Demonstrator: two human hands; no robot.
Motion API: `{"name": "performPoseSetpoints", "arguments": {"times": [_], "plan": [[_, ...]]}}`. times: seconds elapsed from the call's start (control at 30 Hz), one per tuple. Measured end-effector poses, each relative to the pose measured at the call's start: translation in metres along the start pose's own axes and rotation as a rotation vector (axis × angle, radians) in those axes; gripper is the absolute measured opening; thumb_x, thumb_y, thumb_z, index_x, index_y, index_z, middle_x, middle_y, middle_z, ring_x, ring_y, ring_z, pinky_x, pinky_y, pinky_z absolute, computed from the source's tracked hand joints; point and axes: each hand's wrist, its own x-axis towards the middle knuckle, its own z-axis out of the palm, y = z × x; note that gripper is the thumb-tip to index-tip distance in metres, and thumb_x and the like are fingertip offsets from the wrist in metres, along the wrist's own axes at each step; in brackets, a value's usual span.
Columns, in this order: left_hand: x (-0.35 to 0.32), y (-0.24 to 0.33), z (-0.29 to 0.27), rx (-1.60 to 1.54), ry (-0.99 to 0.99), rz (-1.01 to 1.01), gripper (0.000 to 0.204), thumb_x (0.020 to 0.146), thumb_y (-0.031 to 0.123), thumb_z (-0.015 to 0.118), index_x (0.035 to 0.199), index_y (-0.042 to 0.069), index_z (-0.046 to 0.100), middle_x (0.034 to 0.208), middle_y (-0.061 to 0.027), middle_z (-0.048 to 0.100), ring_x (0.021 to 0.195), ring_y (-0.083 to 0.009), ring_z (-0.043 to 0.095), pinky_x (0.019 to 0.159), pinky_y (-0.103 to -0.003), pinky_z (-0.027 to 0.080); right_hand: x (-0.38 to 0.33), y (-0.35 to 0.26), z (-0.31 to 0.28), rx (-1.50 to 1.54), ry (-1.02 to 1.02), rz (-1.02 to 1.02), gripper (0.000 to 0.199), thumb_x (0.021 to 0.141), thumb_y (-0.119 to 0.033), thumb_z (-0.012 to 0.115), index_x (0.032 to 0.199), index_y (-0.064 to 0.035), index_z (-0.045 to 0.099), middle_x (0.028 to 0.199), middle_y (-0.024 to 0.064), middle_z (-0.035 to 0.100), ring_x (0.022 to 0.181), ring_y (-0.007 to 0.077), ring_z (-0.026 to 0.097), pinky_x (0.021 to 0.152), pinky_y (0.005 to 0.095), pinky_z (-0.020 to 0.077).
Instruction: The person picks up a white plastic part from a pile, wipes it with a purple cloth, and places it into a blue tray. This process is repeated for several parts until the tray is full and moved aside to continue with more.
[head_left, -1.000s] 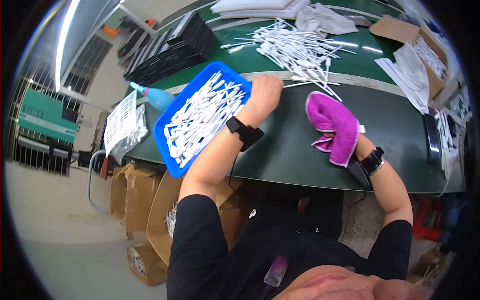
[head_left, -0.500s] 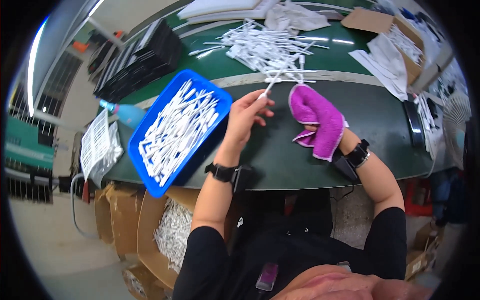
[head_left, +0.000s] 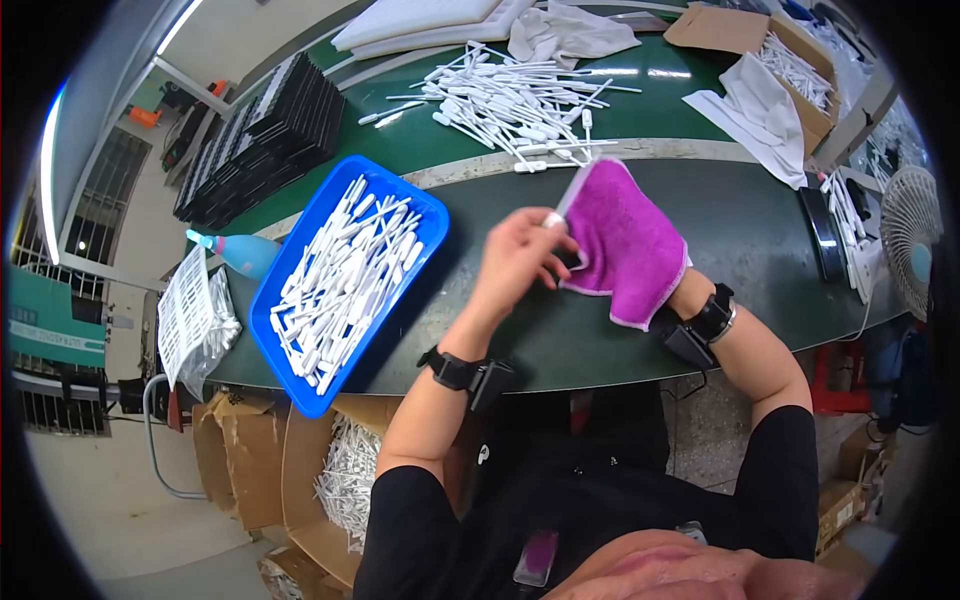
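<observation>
Between the thumb and fingers of my left hand [head_left: 522,258] is the thick end of a white plastic stick [head_left: 574,190]. Its shaft, smeared by motion, slants up to the edge of a purple cloth [head_left: 635,240]. My right hand [head_left: 692,292] grips this cloth, which drapes over it and hides the fingers. Left of my left hand, a blue tray [head_left: 436,215] holds many similar white sticks with thicker ends. Beyond both hands, a loose pile of such sticks [head_left: 510,95] lies on the green table [head_left: 450,345].
Black stacked trays [head_left: 260,150] stand at the far left, near a light-blue bottle [head_left: 245,254]. An open cardboard box [head_left: 815,125] of sticks and a white cloth [head_left: 755,110] lie far right, near a small fan [head_left: 910,235]. Below the table edge sits a carton of white pieces [head_left: 300,480].
The purple cloth has spread up and left over my right hand, meeting the stick. My left hand has shifted slightly right and down, its stick now against the cloth. The view has shifted slightly.
</observation>
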Motion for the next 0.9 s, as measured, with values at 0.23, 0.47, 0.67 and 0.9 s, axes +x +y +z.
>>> {"name": "performPoseSetpoints", "arguments": {"times": [0.23,0.47,0.67,0.9], "plan": [[-0.001,-0.007,0.027,0.178,-0.521,-0.169,0.027,0.093,0.028,0.058,0.093,0.001,0.06,0.066,-0.0065,0.064,0.042,-0.0057,0.049,0.038,-0.019,0.035,-0.006,-0.023,0.002,0.395,-0.011,0.455,0.042,0.094,-0.049,0.048,0.092,-0.0074,0.048,0.071,0.0044,0.051,0.068,0.0187,0.054,0.061,0.0327,0.0501],[0.004,-0.009,0.009,-0.179,-0.719,-0.304,0.027,0.095,0.027,0.055,0.086,0.002,0.059,0.067,-0.0073,0.065,0.041,-0.0058,0.049,0.037,-0.017,0.034,0.018,-0.022,-0.013,1.005,-0.269,0.074,0.037,0.101,-0.033,0.038,0.071,-0.0112,0.038,0.057,0.0006,0.032,0.052,0.0132,0.036,0.048,0.0301,0.0347],[0.007,-0.012,0.036,-0.226,-0.498,-0.19,0.027,0.094,0.027,0.056,0.087,0.001,0.062,0.068,-0.0084,0.066,0.045,-0.0081,0.056,0.036,-0.017,0.036,-0.002,0.018,-0.033,0.171,-0.24,0.094,0.026,0.094,-0.02,0.051,0.112,-0.0011,0.054,0.08,0.0038,0.059,0.071,0.015,0.059,0.07,0.0296,0.05],[0.005,-0.005,0.002,0.22,0.16,0.474,0.03,0.097,0.023,0.054,0.08,0.003,0.068,0.063,0.003,0.058,0.049,-0.0021,0.045,0.044,-0.018,0.031,-0.013,0.009,-0.015,-0.507,-0.3,-0.248,0.049,0.084,-0.009,0.066,0.129,-0.0021,0.047,0.107,0.0043,0.059,0.083,0.0147,0.062,0.076,0.0287,0.053]]}}
